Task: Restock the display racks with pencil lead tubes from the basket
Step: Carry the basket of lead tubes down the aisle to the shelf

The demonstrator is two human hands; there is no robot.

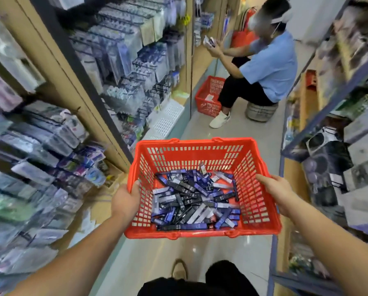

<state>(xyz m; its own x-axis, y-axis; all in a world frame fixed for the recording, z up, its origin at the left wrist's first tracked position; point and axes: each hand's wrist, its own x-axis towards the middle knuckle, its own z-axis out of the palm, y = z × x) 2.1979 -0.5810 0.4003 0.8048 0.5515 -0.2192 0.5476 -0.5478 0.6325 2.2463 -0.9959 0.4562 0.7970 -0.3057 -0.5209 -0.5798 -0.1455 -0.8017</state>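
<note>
1. Both hands are holding a red plastic basket (200,142) out over the aisle floor (157,259); its walls are moulded as an open grid of slots and its rim is thick and rounded, with folded handles lying along the near and far edges.
2. The left hand (124,201) is gripping the basket's left rim, its thumb hooking over the edge onto the inner wall; its fingers are hiding beneath the rim.
3. The right hand (279,195) is clasping the right rim, its thumb lying along the top edge; its remaining fingers are wrapping out of sight on the outer side.
4. The pencil lead tubes (193,197) are lying in a loose, criss-crossed heap on the basket's bottom; they are slim, flat, rectangular cases in glossy navy, black and pale grey, some bearing small white lettering.
5. The display racks (123,60) are running along the left, on tan board uprights with dark wire hooks; clear, shiny blister packs are hanging from them in dense rows, blurred.
6. A white perforated panel (168,118) is leaning at the foot of those racks.
7. Further along, a second person (266,67) in a light blue shirt is sitting on a low round stool (261,111), holding a small pack; another red slotted basket (208,97) is standing beside their foot.
8. Blue metal shelving (338,92) is standing on the right, carrying boxed goods.
</note>
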